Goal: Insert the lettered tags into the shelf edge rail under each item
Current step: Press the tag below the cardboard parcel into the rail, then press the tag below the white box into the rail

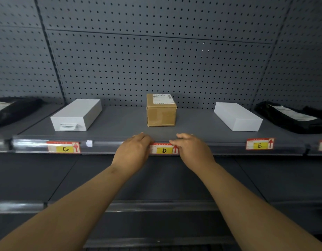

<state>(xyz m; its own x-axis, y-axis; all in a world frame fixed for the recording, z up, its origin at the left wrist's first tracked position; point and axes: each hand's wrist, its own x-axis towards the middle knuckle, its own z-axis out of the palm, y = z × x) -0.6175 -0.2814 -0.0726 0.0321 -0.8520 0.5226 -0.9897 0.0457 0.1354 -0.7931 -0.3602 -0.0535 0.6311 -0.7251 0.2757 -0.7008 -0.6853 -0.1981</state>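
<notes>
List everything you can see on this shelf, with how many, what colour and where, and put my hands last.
White box: 2, white, one left above tag C, the other right above tag E.
Cardboard box: 1, brown, centre of the shelf.
Tag C: 1, red and yellow, rail left.
Tag D: 1, red and yellow, rail centre.
Tag E: 1, red and yellow, rail right.
Black bag: 2, black, far left and far right.
Rail: 1, clear over grey, shelf front edge.
Left hand: on the rail, left of tag D.
Right hand: on the rail, right of tag D.

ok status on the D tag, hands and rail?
Left hand and right hand both at the rail, flanking D tag. D sits under the brown box. C tag, E tag in. Nothing blocking.
</notes>
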